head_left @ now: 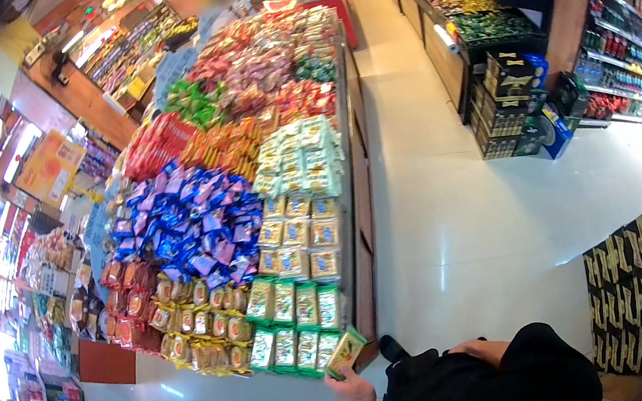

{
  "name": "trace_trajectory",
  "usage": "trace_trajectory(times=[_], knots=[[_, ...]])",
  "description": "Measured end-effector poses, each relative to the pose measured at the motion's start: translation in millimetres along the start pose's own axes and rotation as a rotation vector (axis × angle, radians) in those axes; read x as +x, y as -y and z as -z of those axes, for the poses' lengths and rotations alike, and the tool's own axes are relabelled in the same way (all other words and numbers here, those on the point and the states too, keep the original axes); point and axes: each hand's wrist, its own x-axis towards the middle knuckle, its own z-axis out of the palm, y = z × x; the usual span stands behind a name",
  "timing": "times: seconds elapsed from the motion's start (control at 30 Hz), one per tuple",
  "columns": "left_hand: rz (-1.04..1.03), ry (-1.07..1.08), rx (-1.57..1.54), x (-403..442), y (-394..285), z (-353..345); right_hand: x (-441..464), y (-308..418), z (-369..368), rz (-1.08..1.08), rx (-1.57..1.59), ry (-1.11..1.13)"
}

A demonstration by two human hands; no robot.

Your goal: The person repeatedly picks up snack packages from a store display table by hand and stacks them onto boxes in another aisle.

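My left hand point(355, 388) is closed on a green-edged snack packet point(344, 354), held tilted at the front corner of the display. Right beside it lie rows of matching green-and-white packets point(295, 308). Behind those are gold-and-white packets point(293, 248) and pale green-and-white packs point(298, 157). My right hand point(485, 350) shows only in part against my dark clothing, its fingers hidden.
The display stand point(360, 228) also bears a heap of blue-and-pink wrapped snacks point(187, 220) and yellow-edged packets point(201, 325). Black cartons point(499, 113) are stacked across the aisle floor point(434, 206). More black-and-gold boxes point(633, 291) stand at right. A person point(184, 57) is behind the display.
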Motion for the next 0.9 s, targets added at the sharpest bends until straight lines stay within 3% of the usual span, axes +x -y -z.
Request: trace_trajectory(times=[0.07,0.17,0.4,0.5,0.53,0.63,0.7,0.73,0.77,0.8,0.9], knots=[[-0.008,0.113,-0.018,-43.8,-42.0,-27.7,-25.5,-14.5,2.4,-0.004,0.054,-0.030],[-0.049,0.322,-0.231,-99.2,-36.7,-77.2,-55.7,-50.4,1.4,0.019,0.121,-0.087],[-0.239,0.610,-0.174,-228.8,-80.8,-145.7,-99.9,-141.5,-36.4,0.129,0.307,-0.277],[-0.298,0.708,-0.165,-272.6,-88.0,-167.1,-121.6,-166.1,-46.0,0.172,0.420,-0.497],[-0.315,0.758,-0.158,-282.8,-93.9,-175.0,-149.2,-155.4,-46.4,0.103,0.602,-0.640],[-0.399,0.877,-0.144,-319.7,-111.8,-201.2,-154.4,-181.9,-55.4,-0.042,0.616,-0.857],[-0.468,0.978,-0.133,-345.9,-121.5,-218.0,-132.2,-216.5,-69.1,-0.030,0.664,-1.086],[-0.422,1.067,-0.181,-363.5,-124.7,-228.4,-141.4,-229.1,-61.9,-0.117,0.569,-1.186],[-0.420,1.162,-0.171,-379.4,-125.2,-241.8,-182.2,-225.7,-53.6,-0.101,0.770,-1.124],[-0.418,1.263,-0.154,-394.5,-124.8,-255.3,-192.6,-240.5,-53.1,0.059,0.842,-1.093],[-0.407,1.553,-0.049,-459.9,-147.6,-287.6,-269.2,-252.6,-46.7,-0.139,1.037,-1.226]])
